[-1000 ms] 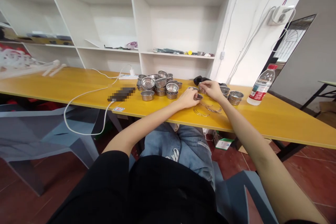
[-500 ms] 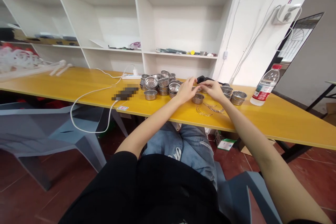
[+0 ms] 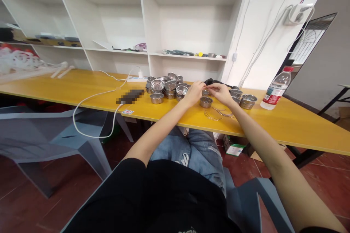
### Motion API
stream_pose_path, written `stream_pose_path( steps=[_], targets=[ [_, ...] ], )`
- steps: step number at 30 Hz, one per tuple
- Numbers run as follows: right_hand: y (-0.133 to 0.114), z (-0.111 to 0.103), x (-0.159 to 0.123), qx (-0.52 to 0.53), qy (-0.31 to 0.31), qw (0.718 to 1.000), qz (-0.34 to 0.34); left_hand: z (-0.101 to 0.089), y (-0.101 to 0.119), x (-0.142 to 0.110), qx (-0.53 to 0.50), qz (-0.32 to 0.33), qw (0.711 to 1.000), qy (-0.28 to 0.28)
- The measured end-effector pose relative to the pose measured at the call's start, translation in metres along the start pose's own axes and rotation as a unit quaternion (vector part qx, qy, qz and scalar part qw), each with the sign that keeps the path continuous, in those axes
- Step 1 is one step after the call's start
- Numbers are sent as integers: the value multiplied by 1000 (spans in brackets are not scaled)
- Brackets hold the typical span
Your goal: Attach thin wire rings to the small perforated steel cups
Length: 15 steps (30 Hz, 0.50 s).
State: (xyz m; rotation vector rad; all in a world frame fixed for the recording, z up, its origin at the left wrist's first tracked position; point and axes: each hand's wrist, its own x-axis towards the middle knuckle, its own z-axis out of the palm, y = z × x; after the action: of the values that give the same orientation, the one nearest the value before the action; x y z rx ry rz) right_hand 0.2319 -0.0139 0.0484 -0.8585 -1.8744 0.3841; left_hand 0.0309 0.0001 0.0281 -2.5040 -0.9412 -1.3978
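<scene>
My left hand (image 3: 195, 92) and my right hand (image 3: 220, 92) meet above the table, fingertips pinched close together. Whatever is between the fingers is too small to make out. Just below them stands a small perforated metal strainer cup (image 3: 206, 102), upright on the table. Another strainer cup (image 3: 205, 93) sits behind it, partly hidden by the hands. Thin curved wires (image 3: 212, 116) lie loose in front, beside a second bunch of bent wires (image 3: 224, 113). To the left of my left hand is a pile of similar strainer cups (image 3: 158, 86), some stacked and tilted.
More strainer cups (image 3: 248, 101) are stacked at the right, near a water bottle (image 3: 275, 89) with a red cap. A dark blurred object (image 3: 131, 97) with a white cable lies left on the yellow table (image 3: 300, 127). White shelves (image 3: 120, 51) rise behind; a black item (image 3: 214, 82) lies beyond the hands.
The left hand's fingers have drawn in and lifted slightly, showing more of the cup behind. The right hand has barely moved. Cups and wires stay where they were.
</scene>
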Motion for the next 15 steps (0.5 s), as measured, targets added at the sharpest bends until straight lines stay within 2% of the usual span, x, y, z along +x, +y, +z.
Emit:
stream_pose_path(
  steps=[3,6,10,15],
  targets=[
    [-3,-6,3,90,44,993,56,-1,1,0,-11,-11,1000,11],
    [-6,-21,6,176,86,977,82,-3,6,-2,-30,-16,999,27],
    [-13,-36,4,209,66,970,106,-4,13,-5,-32,-18,999,34],
    [-18,-32,1,218,45,968,119,-6,18,-5,-31,-19,999,34]
  ],
)
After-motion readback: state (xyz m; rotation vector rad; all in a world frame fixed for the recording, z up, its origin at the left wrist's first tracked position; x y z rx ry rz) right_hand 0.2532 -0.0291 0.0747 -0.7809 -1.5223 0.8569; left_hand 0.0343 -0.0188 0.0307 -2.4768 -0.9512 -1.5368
